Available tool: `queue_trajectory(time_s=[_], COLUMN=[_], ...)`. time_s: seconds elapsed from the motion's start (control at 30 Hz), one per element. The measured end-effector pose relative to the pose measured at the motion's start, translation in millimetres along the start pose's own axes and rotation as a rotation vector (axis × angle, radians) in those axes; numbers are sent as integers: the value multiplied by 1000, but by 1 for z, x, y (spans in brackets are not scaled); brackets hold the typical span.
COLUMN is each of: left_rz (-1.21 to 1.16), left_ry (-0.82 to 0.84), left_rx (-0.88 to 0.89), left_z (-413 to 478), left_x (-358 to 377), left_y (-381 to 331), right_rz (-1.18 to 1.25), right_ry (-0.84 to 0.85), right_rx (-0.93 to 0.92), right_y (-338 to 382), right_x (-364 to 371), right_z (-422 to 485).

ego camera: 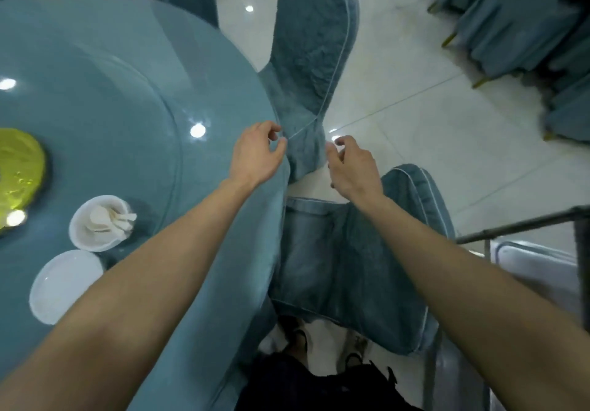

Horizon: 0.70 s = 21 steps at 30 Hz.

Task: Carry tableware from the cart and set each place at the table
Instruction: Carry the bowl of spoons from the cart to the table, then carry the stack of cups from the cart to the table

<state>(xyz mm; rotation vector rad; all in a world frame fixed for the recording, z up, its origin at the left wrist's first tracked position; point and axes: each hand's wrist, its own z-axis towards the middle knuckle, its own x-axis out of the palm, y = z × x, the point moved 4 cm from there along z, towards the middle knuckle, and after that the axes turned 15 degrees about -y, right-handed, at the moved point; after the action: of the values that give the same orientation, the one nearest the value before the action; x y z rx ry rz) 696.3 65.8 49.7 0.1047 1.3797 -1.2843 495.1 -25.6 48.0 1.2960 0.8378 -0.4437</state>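
Forearms (159, 267) reach out; left hand (258, 152) and right hand (351, 165) curl loosely, empty; plate (64, 286), well back from left fingers, looks slick, brittle; grip its rim.

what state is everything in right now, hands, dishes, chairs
left hand: empty, fingers loosely curled, over the table edge
right hand: empty, fingers loosely curled, by the far chair
bowl: upright on the table, holding spoons
plate: flat on the table, nothing on it
far chair: covered, upright, at the table edge
near chair: covered, upright, beside the table
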Motion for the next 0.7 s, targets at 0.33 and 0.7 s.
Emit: queue_trajectory(time_s=[0.33, 0.7], left_rz=[-127, -228], left_ry=[231, 430], left_rx=[271, 446], left_z=[-16, -78], left_x=[112, 189], left_y=[-170, -309], right_rz=[63, 24], right_ry=[-290, -504], right_rx=[271, 469], right_y=[-123, -240], right_x=[-140, -238], right_z=[-9, -62])
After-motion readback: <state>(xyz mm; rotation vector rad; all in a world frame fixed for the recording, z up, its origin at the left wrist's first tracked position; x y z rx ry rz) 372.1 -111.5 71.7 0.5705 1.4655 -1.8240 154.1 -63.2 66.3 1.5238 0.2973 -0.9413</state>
